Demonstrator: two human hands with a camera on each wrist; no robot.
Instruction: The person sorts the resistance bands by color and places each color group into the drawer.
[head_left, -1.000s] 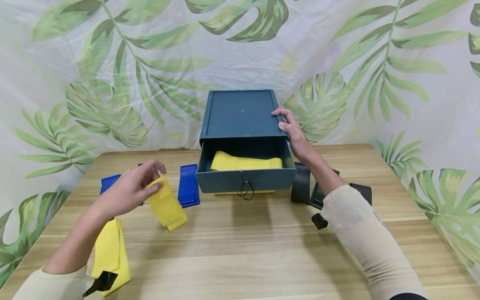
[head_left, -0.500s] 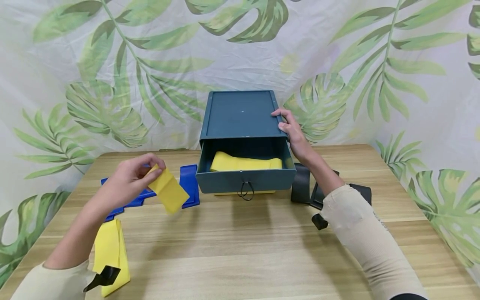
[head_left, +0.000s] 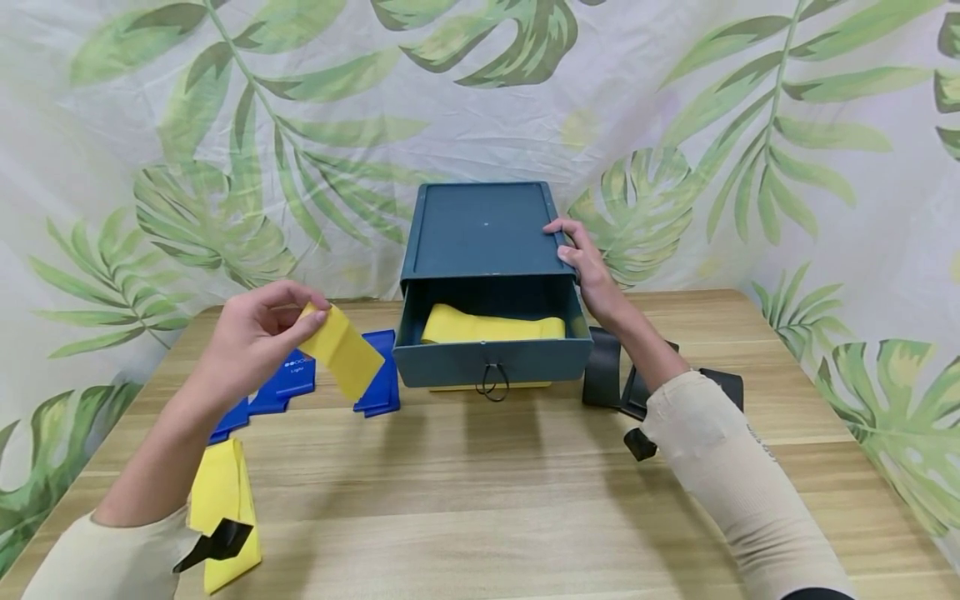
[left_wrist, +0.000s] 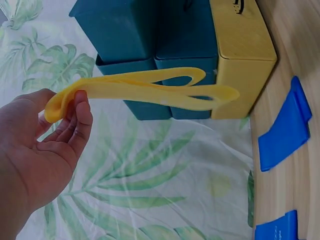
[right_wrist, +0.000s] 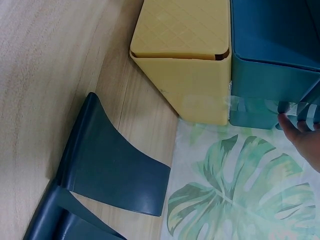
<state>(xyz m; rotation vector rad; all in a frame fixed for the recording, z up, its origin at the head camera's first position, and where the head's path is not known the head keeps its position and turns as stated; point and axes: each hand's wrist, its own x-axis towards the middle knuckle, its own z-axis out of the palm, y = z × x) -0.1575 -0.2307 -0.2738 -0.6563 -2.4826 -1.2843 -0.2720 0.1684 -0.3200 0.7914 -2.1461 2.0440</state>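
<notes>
My left hand (head_left: 258,333) pinches a folded yellow resistance band (head_left: 343,354) between thumb and fingers, above the table and left of the drawer unit (head_left: 483,229). In the left wrist view the band's free end loops out toward the drawers. The unit's top teal drawer (head_left: 427,365) is pulled out, and another yellow band (head_left: 495,327) lies inside it. My right hand (head_left: 592,271) rests on the unit's upper right edge, fingers extended over the rim; in the right wrist view its fingertips (right_wrist: 285,122) touch the side.
Blue bands (head_left: 380,375) lie left of the unit, one printed "Light". A folded yellow band (head_left: 227,500) lies near the left forearm. Black bands (head_left: 602,371) lie under the right forearm. A yellow drawer (left_wrist: 245,70) forms the stack's bottom. Leaf-print cloth (head_left: 480,108) hangs behind.
My left hand has lifted the yellow band up and slightly toward the drawer, uncovering more of the blue bands beneath. The right hand has stayed in place on the unit.
</notes>
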